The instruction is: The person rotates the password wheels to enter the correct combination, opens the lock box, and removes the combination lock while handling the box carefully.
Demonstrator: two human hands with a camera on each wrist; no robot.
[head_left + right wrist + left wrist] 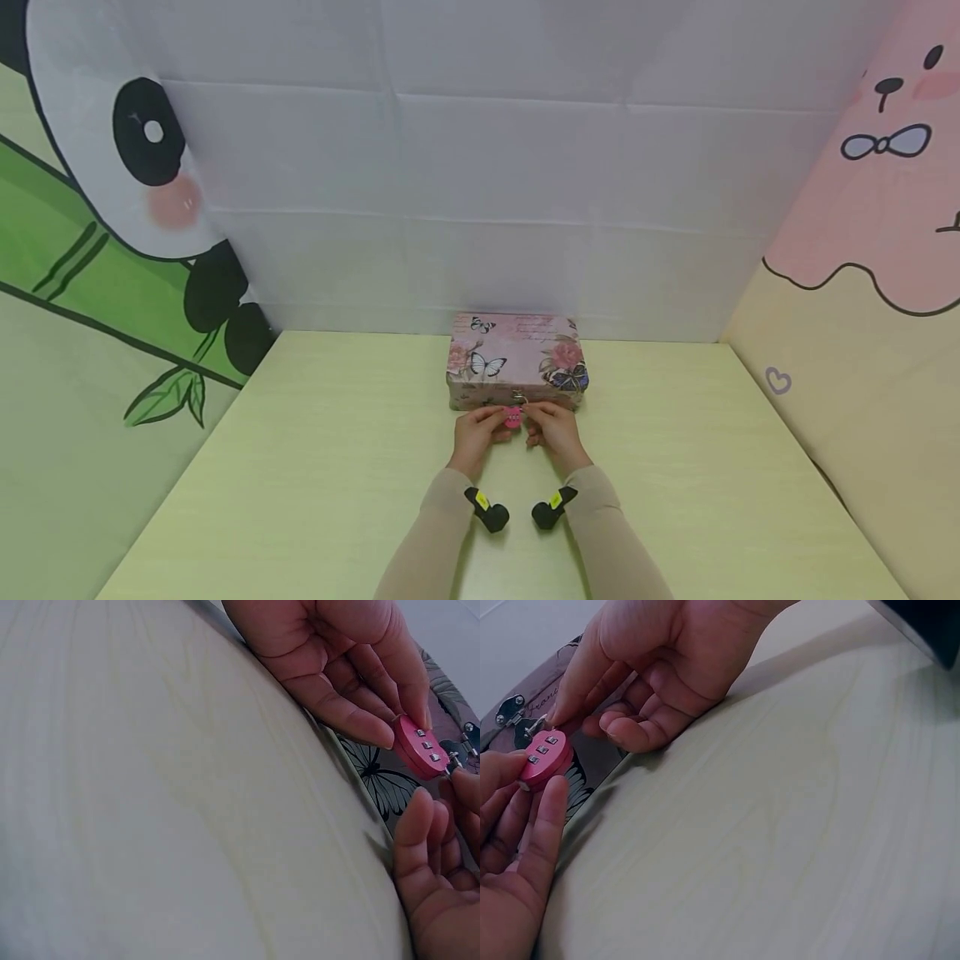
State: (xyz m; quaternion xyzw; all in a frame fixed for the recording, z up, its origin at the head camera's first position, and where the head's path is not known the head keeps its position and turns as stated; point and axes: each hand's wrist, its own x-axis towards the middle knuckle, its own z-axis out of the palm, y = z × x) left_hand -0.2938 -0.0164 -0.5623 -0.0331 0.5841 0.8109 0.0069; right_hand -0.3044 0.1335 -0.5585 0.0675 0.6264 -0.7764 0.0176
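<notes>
A pink combination padlock (pixel 545 759) with three number dials is at the front latch (pixel 455 750) of a flowered, butterfly-print box (pixel 517 350). The box lid is down. My left hand (pixel 477 433) pinches the padlock's body between thumb and fingers. On the other side, my right hand (pixel 555 429) pinches the metal shackle end close to the latch, its other fingers loosely curled. Fingertips partly cover the shackle, so whether it passes through the latch cannot be made out.
The box stands on a pale wood-grain table (pixel 337 467), near a white back wall (pixel 495 167). Side walls carry a panda drawing (pixel 82 150) and a pink bear drawing (pixel 892 208). Black wrist cameras (pixel 491 517) sit at both cuffs.
</notes>
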